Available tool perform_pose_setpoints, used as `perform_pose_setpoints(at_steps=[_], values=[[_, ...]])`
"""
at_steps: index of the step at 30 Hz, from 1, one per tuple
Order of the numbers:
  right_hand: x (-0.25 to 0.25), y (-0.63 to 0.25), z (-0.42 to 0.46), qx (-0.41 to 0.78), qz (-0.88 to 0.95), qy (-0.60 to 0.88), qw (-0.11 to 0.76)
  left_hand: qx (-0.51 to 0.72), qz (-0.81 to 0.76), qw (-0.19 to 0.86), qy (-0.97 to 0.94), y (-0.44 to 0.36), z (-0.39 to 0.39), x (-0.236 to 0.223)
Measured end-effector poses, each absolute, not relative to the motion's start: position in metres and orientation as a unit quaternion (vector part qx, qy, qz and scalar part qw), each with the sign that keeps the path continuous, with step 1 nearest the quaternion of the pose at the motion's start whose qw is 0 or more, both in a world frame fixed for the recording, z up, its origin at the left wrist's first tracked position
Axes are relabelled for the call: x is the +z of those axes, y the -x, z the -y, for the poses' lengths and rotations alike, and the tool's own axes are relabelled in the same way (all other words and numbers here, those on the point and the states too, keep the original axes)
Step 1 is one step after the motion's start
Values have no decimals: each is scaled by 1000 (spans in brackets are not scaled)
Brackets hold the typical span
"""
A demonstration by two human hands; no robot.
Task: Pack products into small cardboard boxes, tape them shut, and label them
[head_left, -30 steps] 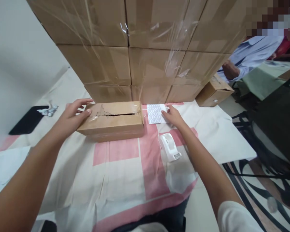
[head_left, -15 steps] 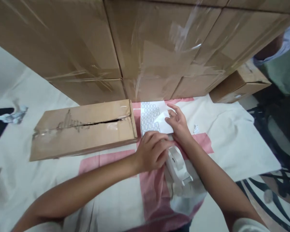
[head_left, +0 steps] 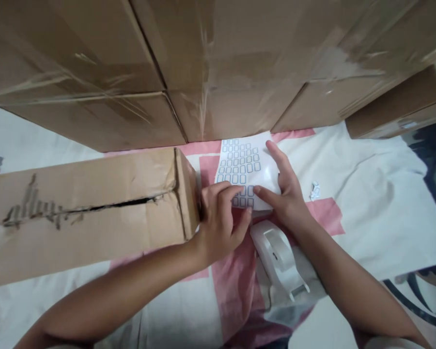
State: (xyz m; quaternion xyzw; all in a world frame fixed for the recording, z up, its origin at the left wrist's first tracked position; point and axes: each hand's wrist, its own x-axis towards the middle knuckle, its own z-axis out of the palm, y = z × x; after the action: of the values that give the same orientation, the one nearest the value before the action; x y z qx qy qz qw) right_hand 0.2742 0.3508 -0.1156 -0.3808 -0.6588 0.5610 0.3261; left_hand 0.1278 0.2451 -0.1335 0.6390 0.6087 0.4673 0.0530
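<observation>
A white sheet of labels, printed with rows of blue-outlined rounded rectangles, is held close to the stacked cartons and bends slightly. My right hand grips its right side, thumb on the printed face and index finger stretched along the upper right edge. At the lower left corner, my left hand has its fingers curled over the bottom rows, the thumb by the lower edge. Whether a single label is between those fingertips is hidden. Just below the sheet lies a white curved plastic piece, shaped like a tape dispenser.
Taped cardboard cartons form a wall behind the sheet. A long carton with a torn slit lies left of my hands. Another carton stands at the far right. A crumpled scrap rests on the white and pink cloth.
The view has moved closer. My right hand has spread along the sheet's right side, and the corner that was folded over now lies flatter. My left fingers have come onto the bottom rows.
</observation>
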Motion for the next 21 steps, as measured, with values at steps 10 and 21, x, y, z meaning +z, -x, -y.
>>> perform_pose_setpoints(at_steps=[10, 21], values=[[-106, -276, -345, 566, 698, 338, 279, 470, -614, 77, -629, -125, -244, -136], [-105, -278, -344, 565, 704, 334, 270, 474, -621, 114, -613, -123, -246, -132]])
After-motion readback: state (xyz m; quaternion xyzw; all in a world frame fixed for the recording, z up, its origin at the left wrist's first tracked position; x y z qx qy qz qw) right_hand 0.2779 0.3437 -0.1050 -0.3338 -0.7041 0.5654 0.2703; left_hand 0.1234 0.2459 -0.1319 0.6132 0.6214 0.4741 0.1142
